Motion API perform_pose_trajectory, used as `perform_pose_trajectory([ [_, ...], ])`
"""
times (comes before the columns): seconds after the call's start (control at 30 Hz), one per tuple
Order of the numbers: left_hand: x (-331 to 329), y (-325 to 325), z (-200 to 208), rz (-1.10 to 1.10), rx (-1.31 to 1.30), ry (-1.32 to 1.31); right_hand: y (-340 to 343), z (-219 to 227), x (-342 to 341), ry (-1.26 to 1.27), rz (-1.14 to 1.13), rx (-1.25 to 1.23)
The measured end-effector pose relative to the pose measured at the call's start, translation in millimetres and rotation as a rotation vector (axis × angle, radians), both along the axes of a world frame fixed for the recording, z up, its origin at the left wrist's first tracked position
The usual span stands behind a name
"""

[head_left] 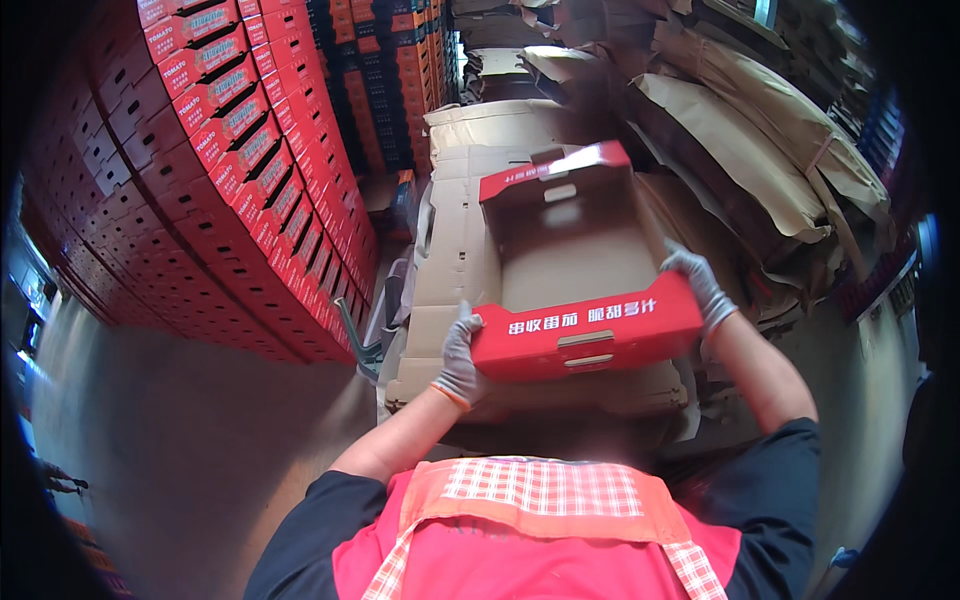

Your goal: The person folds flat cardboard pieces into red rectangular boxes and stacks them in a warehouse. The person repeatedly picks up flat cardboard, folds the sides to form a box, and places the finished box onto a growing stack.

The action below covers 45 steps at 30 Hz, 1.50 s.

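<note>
A red cardboard tray box [640, 345], brown inside and open at the top, is held in front of me, slightly tilted. Its near wall carries white print and slot-shaped handle holes. My left hand [461, 358], in a grey glove with an orange cuff, grips the near left corner. At the near right corner my right hand [702, 285], gloved in grey too, has its fingers over the rim. Under the box lies a stack of flat brown cardboard blanks [440, 260], partly hidden by it.
Tall stacks of red boxes [240, 140] rise on the left. Dark and orange stacks [390, 80] stand behind. Bundles wrapped in brown paper [740, 150] are piled at the far right. A green-grey metal frame [362, 345] juts out left of the blanks, above grey floor [190, 430].
</note>
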<state>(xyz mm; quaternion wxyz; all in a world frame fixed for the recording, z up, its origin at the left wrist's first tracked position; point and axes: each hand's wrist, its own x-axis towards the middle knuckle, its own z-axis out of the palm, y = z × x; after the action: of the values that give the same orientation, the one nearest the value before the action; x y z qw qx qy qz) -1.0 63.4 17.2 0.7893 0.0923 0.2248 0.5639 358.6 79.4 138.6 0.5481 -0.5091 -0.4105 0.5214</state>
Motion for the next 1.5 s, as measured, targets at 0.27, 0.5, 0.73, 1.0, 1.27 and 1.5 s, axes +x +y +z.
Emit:
perform_pose_trajectory([
  [0.27,65.7,-46.4,-32.0,-0.724,-0.143,-0.094,-43.5,185.6,-135.9,-1.334,0.321,0.595],
  [0.5,7.3,-83.8,143.6,0.322,1.619,1.486,-7.2,139.2,-165.1,-1.000,-0.104,0.976],
  [0.73,41.7,28.6,262.0,-0.110,1.616,1.894,-16.7,153.7,-133.3,-1.414,-0.263,0.818],
  [1.0,35.7,27.0,258.5,-0.100,1.678,1.869,-13.9,167.3,-95.3,-1.397,0.174,0.663],
  [1.27,35.6,27.6,231.5,0.315,1.874,1.708,24.8,149.7,-140.2,-1.772,0.328,0.343],
  [1.5,23.3,39.3,226.5,-0.114,1.122,0.826,-5.1,157.8,-163.2,-1.449,0.227,0.495],
])
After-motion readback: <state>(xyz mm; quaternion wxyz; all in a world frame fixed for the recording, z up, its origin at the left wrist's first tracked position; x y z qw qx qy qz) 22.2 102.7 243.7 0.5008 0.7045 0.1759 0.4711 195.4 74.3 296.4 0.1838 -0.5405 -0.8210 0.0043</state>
